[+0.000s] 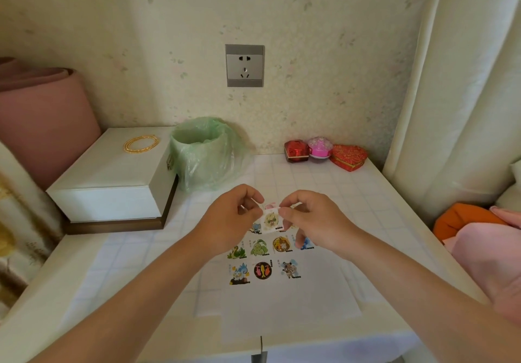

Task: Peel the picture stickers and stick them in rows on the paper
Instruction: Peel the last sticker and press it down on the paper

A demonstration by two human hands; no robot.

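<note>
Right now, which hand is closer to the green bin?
Left. The left hand is in front of the bin; the right hand is farther right. Both pinch the sticker.

A white lidded box (112, 176) is set at the left of a table covered in a pale grid-patterned cloth (352, 193), with gold bangles (140, 143) laid on its lid. Just beside it, a bin lined with a green plastic bag (203, 159) is placed. Against the wall, a red box (296, 151), a pink box (320, 147) and a red heart-shaped box (349, 157) are lined up. A grey wall socket (244, 65) is mounted above.
</note>
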